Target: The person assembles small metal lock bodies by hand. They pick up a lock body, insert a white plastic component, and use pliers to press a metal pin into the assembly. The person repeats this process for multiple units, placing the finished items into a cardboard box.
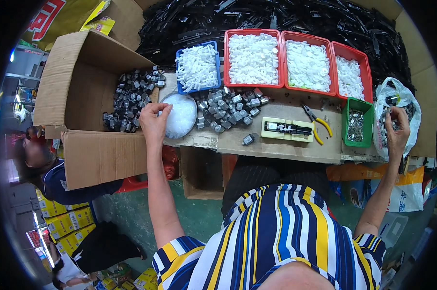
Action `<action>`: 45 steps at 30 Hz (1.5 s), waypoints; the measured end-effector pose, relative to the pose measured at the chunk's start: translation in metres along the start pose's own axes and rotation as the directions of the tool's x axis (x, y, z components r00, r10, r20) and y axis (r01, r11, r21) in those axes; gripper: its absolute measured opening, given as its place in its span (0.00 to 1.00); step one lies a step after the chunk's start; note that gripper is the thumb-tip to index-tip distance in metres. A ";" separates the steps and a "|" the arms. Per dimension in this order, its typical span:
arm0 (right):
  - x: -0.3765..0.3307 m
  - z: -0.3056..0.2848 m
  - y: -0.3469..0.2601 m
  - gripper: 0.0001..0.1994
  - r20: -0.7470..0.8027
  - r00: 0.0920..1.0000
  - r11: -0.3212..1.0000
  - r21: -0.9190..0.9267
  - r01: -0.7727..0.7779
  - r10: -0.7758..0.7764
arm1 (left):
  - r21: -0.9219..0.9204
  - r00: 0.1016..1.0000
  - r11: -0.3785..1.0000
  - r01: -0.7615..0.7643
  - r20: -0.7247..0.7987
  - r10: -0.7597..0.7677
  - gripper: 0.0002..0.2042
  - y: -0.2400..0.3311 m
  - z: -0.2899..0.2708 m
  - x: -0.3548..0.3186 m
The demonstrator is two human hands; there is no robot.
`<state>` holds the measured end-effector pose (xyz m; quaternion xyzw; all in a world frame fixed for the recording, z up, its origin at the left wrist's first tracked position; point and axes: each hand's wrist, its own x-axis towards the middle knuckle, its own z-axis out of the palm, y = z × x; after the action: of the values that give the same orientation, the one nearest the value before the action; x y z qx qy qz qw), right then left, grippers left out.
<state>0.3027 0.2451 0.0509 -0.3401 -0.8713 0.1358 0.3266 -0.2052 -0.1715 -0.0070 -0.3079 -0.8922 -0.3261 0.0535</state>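
Observation:
My left hand (154, 121) rests at the edge of a round bowl of small clear pieces (181, 116), fingers pinched over its rim; whether it holds a piece I cannot tell. My right hand (397, 129) reaches into a clear plastic bag (391, 96) holding small dark metal parts, fingers curled inside it. Between the hands, a yellow block with a black part on top (287, 129) sits on the cardboard-covered bench (276, 150). A heap of small grey metal parts (228, 110) lies beside the bowl.
Behind stand a blue tray of white tubes (197, 67), three red trays of white caps (305, 63), and a green bin of metal pins (356, 123). Yellow-handled pliers (317, 121) lie near it. An open carton of grey parts (126, 99) is left. Another person (49, 169) sits lower left.

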 end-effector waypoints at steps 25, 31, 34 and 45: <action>-0.018 0.112 -0.170 0.10 0.506 0.857 0.610 0.711 -0.350 -0.099 | -0.898 0.897 0.004 0.441 0.441 -0.014 0.07 0.181 0.084 -0.088; -0.023 0.116 -0.172 0.08 0.572 0.819 0.543 0.701 -0.462 -0.043 | -0.888 0.888 0.055 0.456 0.458 0.044 0.07 0.192 0.090 -0.094; -0.022 0.117 -0.172 0.07 0.602 0.797 0.544 0.684 -0.485 -0.046 | -0.884 0.884 0.101 0.456 0.463 0.066 0.06 0.191 0.091 -0.095; -0.012 0.106 -0.145 0.08 0.780 0.600 0.302 0.623 -0.721 -0.178 | -0.842 0.851 0.350 0.411 0.492 0.183 0.06 0.196 0.092 -0.091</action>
<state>0.1660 0.1294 0.0321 -0.1703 -0.5989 0.7814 0.0406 -0.0076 -0.0448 0.0011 -0.2904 -0.5466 -0.6813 -0.3908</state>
